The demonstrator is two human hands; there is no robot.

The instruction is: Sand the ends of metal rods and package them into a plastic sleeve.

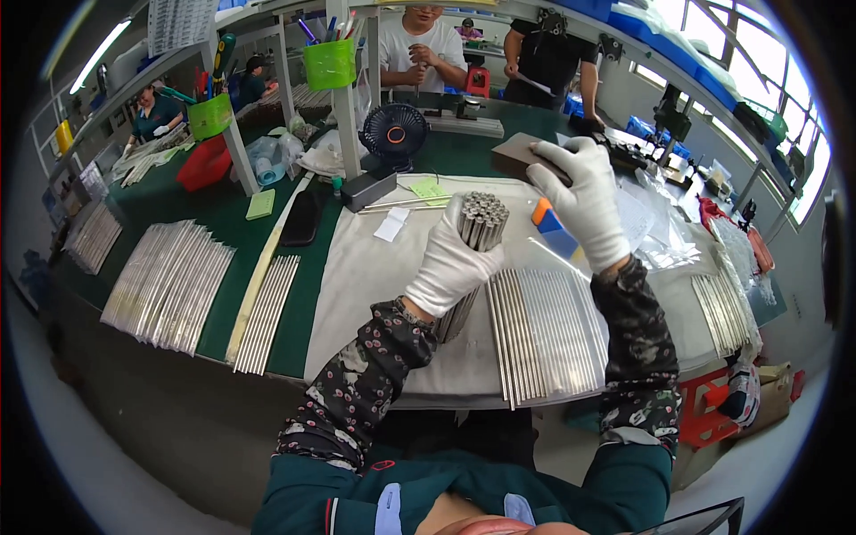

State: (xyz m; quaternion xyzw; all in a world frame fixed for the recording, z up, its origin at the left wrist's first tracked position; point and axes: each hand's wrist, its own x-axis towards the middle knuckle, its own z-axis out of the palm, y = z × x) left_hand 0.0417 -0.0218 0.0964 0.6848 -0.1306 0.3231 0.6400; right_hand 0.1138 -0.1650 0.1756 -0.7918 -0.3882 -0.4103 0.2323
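Note:
My left hand (453,263), in a white glove, is wrapped round a thick upright bundle of thin metal tubes (484,217). Their round ends show above my fingers, and the lower part of the bundle comes out below my hand. My right hand (584,192), gloved too, has its fingers and thumb on the right end of a brown block (515,159); whether the block is lifted off the table I cannot tell. Beneath that hand sits an orange and blue object (555,230). A row of metal rods (515,334), partly under clear plastic sleeves (563,330), lies right of the bundle.
White cloth (357,294) covers the bench's middle. Leftward lie a black phone (301,217), loose rods (267,312) and sleeved rods (169,285). A small fan (395,135) and shelf post (346,125) stand behind. Two people stand across the bench. More rods (720,312) lie right.

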